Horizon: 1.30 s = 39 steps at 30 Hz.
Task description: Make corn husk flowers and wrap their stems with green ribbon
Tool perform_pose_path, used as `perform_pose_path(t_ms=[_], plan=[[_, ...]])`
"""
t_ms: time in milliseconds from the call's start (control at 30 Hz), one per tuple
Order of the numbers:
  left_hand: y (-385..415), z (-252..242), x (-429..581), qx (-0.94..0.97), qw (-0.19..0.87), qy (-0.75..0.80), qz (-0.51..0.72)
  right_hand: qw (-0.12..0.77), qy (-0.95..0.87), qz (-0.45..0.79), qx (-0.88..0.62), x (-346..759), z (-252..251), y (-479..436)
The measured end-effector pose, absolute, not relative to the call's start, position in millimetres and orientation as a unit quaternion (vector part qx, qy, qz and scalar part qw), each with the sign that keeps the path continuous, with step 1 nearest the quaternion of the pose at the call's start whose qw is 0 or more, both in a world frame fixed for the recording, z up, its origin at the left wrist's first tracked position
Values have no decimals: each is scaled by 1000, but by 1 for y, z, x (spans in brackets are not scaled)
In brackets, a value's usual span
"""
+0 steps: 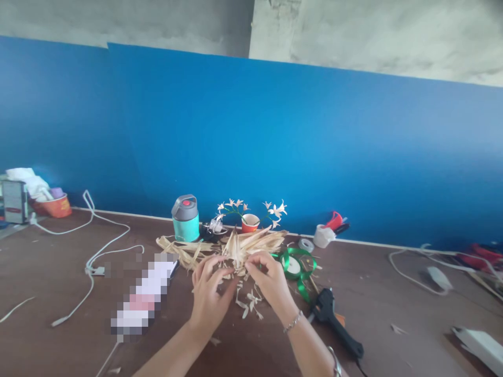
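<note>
Both hands are over a pile of dry, pale corn husks at the middle of the table. My left hand is curved with a gap between thumb and fingers, its fingertips close to the husks. My right hand has thumb and forefinger pinched at the lower edge of a pale husk piece that stands between the hands. Small cut petal-shaped husk scraps lie below. Right of my right hand is a roll of green ribbon, partly unwound.
A black glue gun lies beside my right forearm. A blurred-out phone is at left. Behind stand a teal flask, a paper cup with white flower sprays, and a white holder. White cables cross the left side.
</note>
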<state>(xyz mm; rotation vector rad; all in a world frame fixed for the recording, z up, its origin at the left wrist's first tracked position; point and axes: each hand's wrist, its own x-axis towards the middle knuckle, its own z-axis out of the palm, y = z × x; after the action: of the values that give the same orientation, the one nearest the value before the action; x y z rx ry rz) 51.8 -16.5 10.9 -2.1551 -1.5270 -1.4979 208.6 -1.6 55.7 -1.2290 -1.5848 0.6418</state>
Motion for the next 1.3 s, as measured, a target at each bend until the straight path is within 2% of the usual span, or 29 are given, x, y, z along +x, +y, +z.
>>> perform_pose_path(t_ms=[1300], plan=[[-22,19,55,-704,113,-484,-508,489,-672,277,-482,201,56,-7]])
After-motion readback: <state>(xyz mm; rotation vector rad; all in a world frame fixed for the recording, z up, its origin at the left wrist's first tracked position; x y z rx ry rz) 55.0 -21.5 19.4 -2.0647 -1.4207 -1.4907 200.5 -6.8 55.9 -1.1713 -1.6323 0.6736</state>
